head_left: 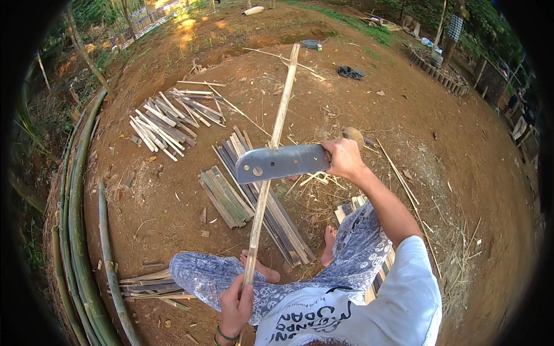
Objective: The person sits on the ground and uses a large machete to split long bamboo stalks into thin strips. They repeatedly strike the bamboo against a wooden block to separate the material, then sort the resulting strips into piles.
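Note:
My left hand is closed around the lower end of a long pale bamboo strip, which slants up and away from me over the ground. In my right fist is a broad cleaver, its dark blade pierced by small holes near the tip. The blade lies flat-side up across the middle of the strip and covers part of it. I cannot tell whether its edge bites into the strip. A rounded brown wooden end shows just beyond my right fist.
Split bamboo lies in several piles: a scattered heap, a greenish bundle, a long stack by my feet and slats beside my left knee. Green bamboo poles line the left. Farther off are a black cloth and a basin.

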`<state>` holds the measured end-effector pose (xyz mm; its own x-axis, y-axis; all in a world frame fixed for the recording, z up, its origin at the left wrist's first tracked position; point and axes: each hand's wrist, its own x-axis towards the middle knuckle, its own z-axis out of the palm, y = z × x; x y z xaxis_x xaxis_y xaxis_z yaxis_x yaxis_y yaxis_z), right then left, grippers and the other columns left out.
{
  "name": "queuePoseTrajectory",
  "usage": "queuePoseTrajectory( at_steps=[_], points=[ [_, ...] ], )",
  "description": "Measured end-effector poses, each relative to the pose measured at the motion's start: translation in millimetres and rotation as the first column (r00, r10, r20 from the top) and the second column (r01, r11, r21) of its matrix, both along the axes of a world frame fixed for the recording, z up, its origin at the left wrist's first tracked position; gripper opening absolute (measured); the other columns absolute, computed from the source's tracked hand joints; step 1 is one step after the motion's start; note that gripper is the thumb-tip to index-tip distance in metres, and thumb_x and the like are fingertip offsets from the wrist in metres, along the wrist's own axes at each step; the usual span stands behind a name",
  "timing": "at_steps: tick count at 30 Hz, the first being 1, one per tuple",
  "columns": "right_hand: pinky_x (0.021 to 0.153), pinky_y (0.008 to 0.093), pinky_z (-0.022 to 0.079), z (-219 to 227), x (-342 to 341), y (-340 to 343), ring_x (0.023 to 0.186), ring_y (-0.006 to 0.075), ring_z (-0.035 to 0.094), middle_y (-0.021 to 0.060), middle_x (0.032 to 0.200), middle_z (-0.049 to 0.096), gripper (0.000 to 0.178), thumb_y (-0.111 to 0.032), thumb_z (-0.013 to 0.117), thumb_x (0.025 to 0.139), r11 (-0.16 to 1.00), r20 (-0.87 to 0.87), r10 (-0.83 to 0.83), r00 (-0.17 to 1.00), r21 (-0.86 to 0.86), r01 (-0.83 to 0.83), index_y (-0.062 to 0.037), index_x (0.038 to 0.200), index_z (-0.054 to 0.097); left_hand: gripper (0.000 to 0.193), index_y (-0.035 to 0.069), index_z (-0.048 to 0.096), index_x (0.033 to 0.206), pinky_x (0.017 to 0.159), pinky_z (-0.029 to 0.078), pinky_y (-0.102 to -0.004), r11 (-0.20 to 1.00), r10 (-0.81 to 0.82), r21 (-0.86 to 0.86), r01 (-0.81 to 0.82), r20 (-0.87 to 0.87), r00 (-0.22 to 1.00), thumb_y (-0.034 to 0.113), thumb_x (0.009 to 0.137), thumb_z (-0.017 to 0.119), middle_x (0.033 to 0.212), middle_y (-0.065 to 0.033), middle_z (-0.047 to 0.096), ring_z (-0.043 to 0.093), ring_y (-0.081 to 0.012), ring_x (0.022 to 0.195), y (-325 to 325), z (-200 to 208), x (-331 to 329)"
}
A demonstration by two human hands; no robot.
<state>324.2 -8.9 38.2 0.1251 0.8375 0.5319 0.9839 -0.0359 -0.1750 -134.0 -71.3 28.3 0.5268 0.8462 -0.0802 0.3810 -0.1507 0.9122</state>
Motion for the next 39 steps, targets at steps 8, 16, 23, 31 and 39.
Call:
queuePoseTrajectory(
  at_steps=[8,16,23,31,39],
  points=[
    [0.073,0.0436,0.059,29,124,4,0.074,0.031,0.073,0.0181,0.078,0.073,0.026,-0.025,0.067,0.082,0.812,-0.188,-0.582,0.791,-0.165,0.559,-0.0033,0.093,0.077,0.032,-0.001,0.06,0.125,0.06,0.046,-0.0338,0.992,0.028,-0.115,-0.045,-0.147,0.989,0.014,0.097,0.061,0.077,-0.0093,0.063,0.058,-0.0198,0.065,-53,-5,-67],
    [0.047,0.0303,0.03,4,34,13,0.048,0.0095,0.042,-0.0017,0.057,0.054,0.036,-0.04,0.071,0.09,0.983,-0.926,-0.064,0.372,0.007,0.185,-0.0056,0.081,0.071,0.021,-0.004,0.064,0.113,0.049,0.041,-0.0263,0.997,-0.003,-0.074,0.003,0.011,1.0,0.005,0.094,0.062,0.059,-0.0025,0.057,0.055,-0.0079,0.052,-16,-47,-13],
    [0.047,0.0285,0.034,13,-29,43,0.051,0.0084,0.046,-0.0004,0.059,0.055,0.026,-0.023,0.073,0.088,0.952,-0.961,0.241,0.138,0.261,0.157,-0.0051,0.073,0.063,0.024,-0.002,0.056,0.12,0.053,0.047,-0.0247,0.928,-0.101,-0.33,0.173,0.225,0.969,0.005,0.098,0.059,0.079,-0.0063,0.066,0.061,-0.0092,0.062,12,-41,1],
    [0.048,0.0327,0.038,30,-56,27,0.049,0.0122,0.048,-0.0004,0.055,0.053,0.024,-0.024,0.074,0.088,0.99,-0.908,0.073,0.413,0.115,0.077,-0.0031,0.077,0.069,0.03,0.001,0.053,0.116,0.047,0.04,-0.0235,0.771,-0.187,-0.488,0.408,0.439,0.879,0.028,0.109,0.042,0.07,-0.0007,0.051,0.045,-0.0071,0.053,74,11,94],
    [0.056,0.039,0.052,-7,-98,-19,0.056,0.0282,0.067,0.0141,0.061,0.065,0.021,-0.016,0.076,0.063,0.965,-0.092,0.151,0.984,0.228,-0.127,-0.0055,0.08,0.072,0.028,0.005,0.052,0.107,0.043,0.03,-0.0208,0.801,-0.121,-0.502,0.327,0.399,0.909,0.029,0.111,0.038,0.06,0.005,0.036,0.034,-0.0042,0.048,76,15,108]
  ],
)
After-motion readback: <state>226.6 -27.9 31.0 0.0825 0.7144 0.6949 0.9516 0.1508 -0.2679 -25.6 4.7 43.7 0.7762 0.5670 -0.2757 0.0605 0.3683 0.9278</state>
